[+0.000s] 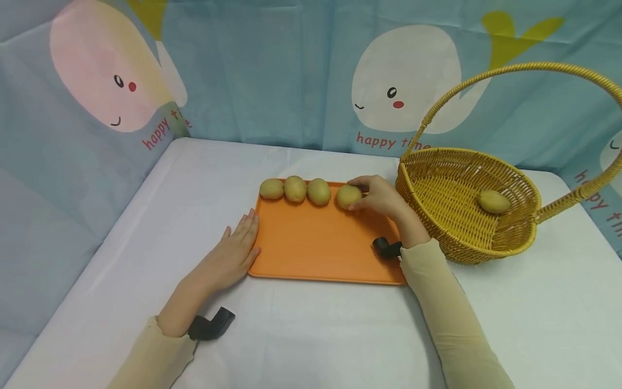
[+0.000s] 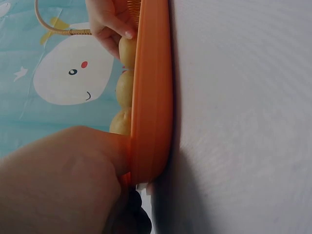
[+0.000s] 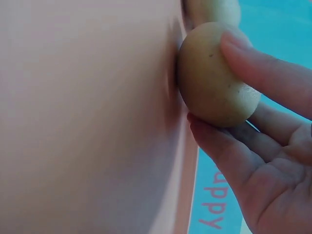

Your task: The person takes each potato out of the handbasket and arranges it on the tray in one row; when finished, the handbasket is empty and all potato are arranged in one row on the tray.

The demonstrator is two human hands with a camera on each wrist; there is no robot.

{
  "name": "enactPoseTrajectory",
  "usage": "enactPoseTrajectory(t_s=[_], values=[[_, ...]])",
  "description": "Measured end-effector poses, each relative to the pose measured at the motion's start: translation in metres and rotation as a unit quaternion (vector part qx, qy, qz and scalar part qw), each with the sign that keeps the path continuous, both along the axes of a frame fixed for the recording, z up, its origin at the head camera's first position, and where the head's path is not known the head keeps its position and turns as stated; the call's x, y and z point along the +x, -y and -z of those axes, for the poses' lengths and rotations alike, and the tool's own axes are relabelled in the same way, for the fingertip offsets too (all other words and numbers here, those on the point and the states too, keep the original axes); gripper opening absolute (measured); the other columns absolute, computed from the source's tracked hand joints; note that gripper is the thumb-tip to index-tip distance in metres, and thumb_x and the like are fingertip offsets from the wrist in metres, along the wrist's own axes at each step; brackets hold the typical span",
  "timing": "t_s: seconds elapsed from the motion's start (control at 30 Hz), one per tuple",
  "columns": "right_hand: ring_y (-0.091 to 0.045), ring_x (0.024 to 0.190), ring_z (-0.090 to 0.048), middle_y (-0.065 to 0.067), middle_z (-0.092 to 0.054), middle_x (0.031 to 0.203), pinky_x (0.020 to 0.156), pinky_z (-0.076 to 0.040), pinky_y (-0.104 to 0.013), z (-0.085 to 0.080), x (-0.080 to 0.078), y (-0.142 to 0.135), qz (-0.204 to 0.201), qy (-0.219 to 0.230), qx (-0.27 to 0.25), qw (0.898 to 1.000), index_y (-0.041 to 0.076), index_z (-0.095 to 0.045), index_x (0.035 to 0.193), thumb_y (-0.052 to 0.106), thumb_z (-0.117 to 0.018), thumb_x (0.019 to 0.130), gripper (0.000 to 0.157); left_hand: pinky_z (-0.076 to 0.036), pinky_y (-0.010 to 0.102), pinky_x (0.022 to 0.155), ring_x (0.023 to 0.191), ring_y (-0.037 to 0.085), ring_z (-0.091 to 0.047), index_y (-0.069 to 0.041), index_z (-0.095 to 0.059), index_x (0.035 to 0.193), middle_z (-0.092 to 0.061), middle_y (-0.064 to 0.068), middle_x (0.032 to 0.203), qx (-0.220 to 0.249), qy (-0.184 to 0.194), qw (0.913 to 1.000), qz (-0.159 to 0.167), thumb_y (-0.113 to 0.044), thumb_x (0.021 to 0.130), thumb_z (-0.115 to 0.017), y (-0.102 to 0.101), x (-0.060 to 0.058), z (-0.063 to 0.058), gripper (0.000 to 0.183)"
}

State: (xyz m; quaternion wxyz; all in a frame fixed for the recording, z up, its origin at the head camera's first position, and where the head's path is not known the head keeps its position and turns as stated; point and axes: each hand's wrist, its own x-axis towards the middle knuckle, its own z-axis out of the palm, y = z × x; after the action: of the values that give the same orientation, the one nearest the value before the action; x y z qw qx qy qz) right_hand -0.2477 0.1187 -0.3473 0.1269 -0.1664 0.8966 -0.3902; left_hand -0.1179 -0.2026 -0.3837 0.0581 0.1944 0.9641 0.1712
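Observation:
My right hand (image 1: 381, 201) pinches a yellowish potato (image 1: 347, 198) between thumb and fingers at the back right part of the orange tray (image 1: 316, 243). In the right wrist view this potato (image 3: 209, 78) has small dark specks and sits at the tray surface. Three more potatoes, among them the leftmost potato (image 1: 271, 189), line up along the tray's back edge. My left hand (image 1: 230, 258) rests against the tray's left edge with its fingers extended. The left wrist view shows its thumb at the tray rim (image 2: 153, 97); its other fingers are mostly hidden there.
To the right of the tray stands a woven basket (image 1: 522, 243) with a tall arched handle (image 1: 529, 66). One potato (image 1: 493, 201) lies inside it. A white cloth (image 1: 316, 329) covers the table, and a blue whale-print curtain (image 1: 257, 70) hangs behind.

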Motion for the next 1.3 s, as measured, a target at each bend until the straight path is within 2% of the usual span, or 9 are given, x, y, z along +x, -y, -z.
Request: enactPoseTrajectory(t_s=[0.23, 0.43, 0.7, 0.93, 1.3], values=[[-0.031, 0.119, -0.051, -0.018, -0.056, 0.129, 0.100, -0.039, -0.041, 0.002, -0.005, 0.004, 0.025, -0.001, 0.008, 1.000, 0.000, -0.054, 0.131, 0.010, -0.080, 0.075, 0.063, -0.012, 0.061, 0.107, 0.141, 0.038, -0.010, 0.009, -0.014, 0.146, -0.007, 0.022, 0.155, 0.007, -0.001, 1.0000, 0.003, -0.018, 0.100, -0.044, -0.003, -0.001, 0.001, 0.062], [-0.029, 0.113, -0.055, -0.017, -0.060, 0.122, 0.097, -0.041, -0.041, 0.001, -0.003, 0.001, 0.058, -0.011, -0.011, 0.998, 0.000, -0.056, 0.128, 0.011, -0.080, 0.075, 0.058, -0.012, 0.062, 0.107, 0.141, 0.038, -0.009, 0.009, -0.014, 0.146, -0.007, 0.022, 0.155, 0.001, -0.005, 1.0000, 0.003, -0.018, 0.100, -0.043, -0.002, -0.002, 0.000, 0.062], [-0.028, 0.110, -0.059, -0.018, -0.063, 0.118, 0.094, -0.045, -0.039, 0.006, -0.005, 0.006, 0.050, -0.017, -0.033, 0.998, -0.001, -0.060, 0.123, 0.010, -0.082, 0.072, 0.056, -0.012, 0.062, 0.107, 0.141, 0.039, -0.010, 0.010, -0.014, 0.146, -0.008, 0.023, 0.154, 0.002, 0.000, 1.0000, -0.001, -0.018, 0.099, -0.044, -0.001, 0.000, -0.003, 0.062], [-0.028, 0.111, -0.058, -0.019, -0.061, 0.121, 0.093, -0.045, -0.038, 0.009, -0.007, 0.007, 0.050, 0.016, -0.084, 0.995, -0.003, -0.058, 0.125, 0.003, -0.080, 0.073, 0.056, -0.012, 0.062, 0.107, 0.141, 0.039, -0.010, 0.010, -0.014, 0.146, -0.009, 0.023, 0.154, -0.001, 0.001, 1.0000, -0.002, -0.018, 0.099, -0.044, -0.001, 0.001, -0.002, 0.062], [-0.027, 0.112, -0.055, -0.019, -0.059, 0.123, 0.096, -0.042, -0.037, 0.010, -0.007, 0.003, 0.038, 0.041, -0.108, 0.993, -0.004, -0.056, 0.126, 0.007, -0.078, 0.075, 0.056, -0.013, 0.062, 0.107, 0.141, 0.039, -0.010, 0.010, -0.015, 0.146, -0.009, 0.023, 0.154, -0.005, 0.000, 1.0000, -0.004, -0.018, 0.099, -0.045, -0.001, 0.001, -0.002, 0.062]])
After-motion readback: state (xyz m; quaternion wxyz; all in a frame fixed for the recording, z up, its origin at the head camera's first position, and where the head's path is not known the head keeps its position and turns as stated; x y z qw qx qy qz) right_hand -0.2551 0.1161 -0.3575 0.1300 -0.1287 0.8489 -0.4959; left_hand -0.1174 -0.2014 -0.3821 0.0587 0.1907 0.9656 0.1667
